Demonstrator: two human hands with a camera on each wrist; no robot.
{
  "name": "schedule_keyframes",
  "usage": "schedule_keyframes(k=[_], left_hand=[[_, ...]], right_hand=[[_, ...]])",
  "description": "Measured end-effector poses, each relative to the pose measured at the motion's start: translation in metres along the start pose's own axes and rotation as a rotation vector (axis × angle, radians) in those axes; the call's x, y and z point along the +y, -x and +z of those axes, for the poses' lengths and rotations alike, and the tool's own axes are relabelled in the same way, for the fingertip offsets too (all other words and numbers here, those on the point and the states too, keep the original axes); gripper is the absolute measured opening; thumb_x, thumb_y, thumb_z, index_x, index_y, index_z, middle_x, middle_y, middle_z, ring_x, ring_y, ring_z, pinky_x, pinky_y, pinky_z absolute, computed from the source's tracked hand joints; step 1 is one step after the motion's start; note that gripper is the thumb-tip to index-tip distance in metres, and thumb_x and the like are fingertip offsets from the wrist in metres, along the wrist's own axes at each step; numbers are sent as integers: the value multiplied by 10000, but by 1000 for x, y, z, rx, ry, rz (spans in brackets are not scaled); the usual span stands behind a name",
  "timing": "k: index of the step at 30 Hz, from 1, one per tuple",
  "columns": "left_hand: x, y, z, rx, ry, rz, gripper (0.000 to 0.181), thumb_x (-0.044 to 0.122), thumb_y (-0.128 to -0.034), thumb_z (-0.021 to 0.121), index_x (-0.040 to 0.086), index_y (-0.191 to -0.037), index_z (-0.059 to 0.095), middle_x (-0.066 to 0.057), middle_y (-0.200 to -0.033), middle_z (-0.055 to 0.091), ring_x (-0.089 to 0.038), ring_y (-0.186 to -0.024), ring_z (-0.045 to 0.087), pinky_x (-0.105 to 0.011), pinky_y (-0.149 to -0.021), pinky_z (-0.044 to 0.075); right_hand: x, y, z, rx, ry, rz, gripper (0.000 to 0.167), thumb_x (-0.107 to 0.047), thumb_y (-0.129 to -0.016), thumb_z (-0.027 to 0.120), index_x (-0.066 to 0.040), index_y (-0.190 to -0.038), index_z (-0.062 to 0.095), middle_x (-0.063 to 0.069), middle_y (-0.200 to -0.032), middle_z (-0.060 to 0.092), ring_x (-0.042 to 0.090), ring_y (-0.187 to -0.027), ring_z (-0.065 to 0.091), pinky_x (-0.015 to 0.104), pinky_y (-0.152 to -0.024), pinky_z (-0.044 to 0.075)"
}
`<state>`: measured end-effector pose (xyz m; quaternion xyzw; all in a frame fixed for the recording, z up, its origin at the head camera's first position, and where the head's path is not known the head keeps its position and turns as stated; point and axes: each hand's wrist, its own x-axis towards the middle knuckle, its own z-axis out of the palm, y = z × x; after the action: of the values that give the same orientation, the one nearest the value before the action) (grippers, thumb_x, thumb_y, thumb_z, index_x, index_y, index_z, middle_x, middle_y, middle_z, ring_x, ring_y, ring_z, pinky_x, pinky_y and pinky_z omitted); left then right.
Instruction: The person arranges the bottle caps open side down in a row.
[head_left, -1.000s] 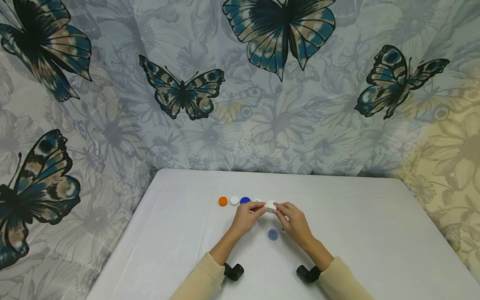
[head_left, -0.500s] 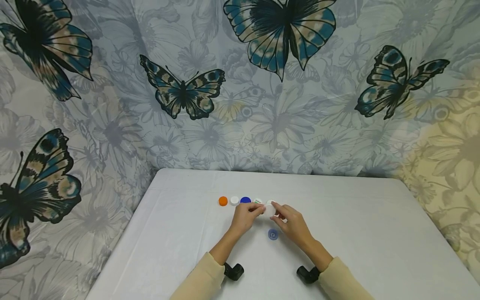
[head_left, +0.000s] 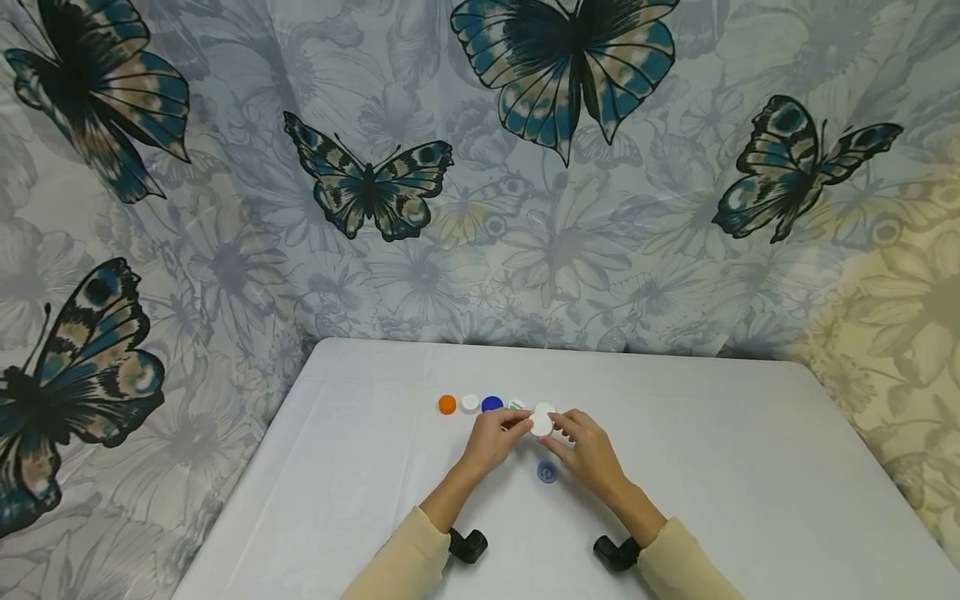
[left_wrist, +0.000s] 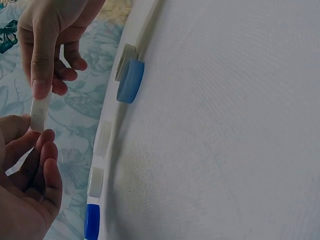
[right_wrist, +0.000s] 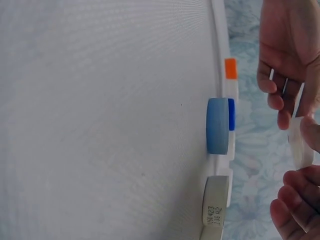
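Observation:
Between my two hands, raised above the table, is a round white bottle cap [head_left: 542, 419], its flat face toward the head camera. My left hand [head_left: 491, 439] pinches its left edge between thumb and fingers. My right hand [head_left: 588, 452] holds the opposite edge with its fingertips. Edge-on, the same cap [left_wrist: 39, 115] shows in the left wrist view. Below the hands a light blue cap [head_left: 547, 472] lies on the table. Beside it stands a greyish-white cap [right_wrist: 215, 202] with printed characters, hidden by my right hand in the head view.
A row of caps lies farther back: orange [head_left: 447, 404], white [head_left: 470, 403], dark blue [head_left: 492, 402] and white with green marking [head_left: 517, 405]. One more white cap [left_wrist: 102, 139] shows in the left wrist view. White cloth covers the table [head_left: 337, 467]; a butterfly-print backdrop [head_left: 420, 275] stands behind.
The held white cap has been turned in the fingers, its flat face now toward the head camera. The right fingers have shifted on its edge. The caps on the table have stayed put.

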<state>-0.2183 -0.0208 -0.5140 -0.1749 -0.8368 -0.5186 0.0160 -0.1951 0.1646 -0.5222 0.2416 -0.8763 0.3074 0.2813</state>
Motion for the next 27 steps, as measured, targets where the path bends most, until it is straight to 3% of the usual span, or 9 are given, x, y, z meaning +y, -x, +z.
schedule_keyframes(k=[10, 16, 23, 27], left_hand=[[-2, 2, -1, -82, -56, 7, 324, 58, -840, 683, 11, -1161, 697, -98, -968, 694, -146, -832, 644, -185, -744, 515], [-4, 0, 1, -91, -110, 18, 333, 60, -830, 708, 5, -1158, 696, -90, -951, 695, -150, -814, 650, -179, -726, 511], [-4, -8, 8, -83, -324, 94, 311, 169, -854, 736, 75, -1149, 709, -19, -947, 720, -97, -812, 654, -158, -722, 506], [-3, -16, 13, -70, -362, 112, 313, 199, -863, 736, 98, -1157, 703, 0, -936, 725, -93, -817, 648, -162, -723, 501]], right_hand=[[-1, 0, -1, -63, 7, 99, 355, -141, -713, 847, 31, -1000, 727, 49, -771, 637, 150, -664, 586, 225, -593, 503], [-2, -3, -3, -120, -17, 148, 375, -122, -723, 836, 43, -1038, 717, 56, -773, 650, 147, -667, 581, 225, -602, 497], [4, -7, -5, -205, 0, 239, 376, -80, -757, 808, 48, -1091, 697, 74, -834, 676, 180, -720, 608, 249, -631, 505], [12, -10, -7, -233, -10, 279, 383, -94, -771, 800, 59, -1104, 688, 80, -827, 665, 161, -709, 594, 246, -619, 497]])
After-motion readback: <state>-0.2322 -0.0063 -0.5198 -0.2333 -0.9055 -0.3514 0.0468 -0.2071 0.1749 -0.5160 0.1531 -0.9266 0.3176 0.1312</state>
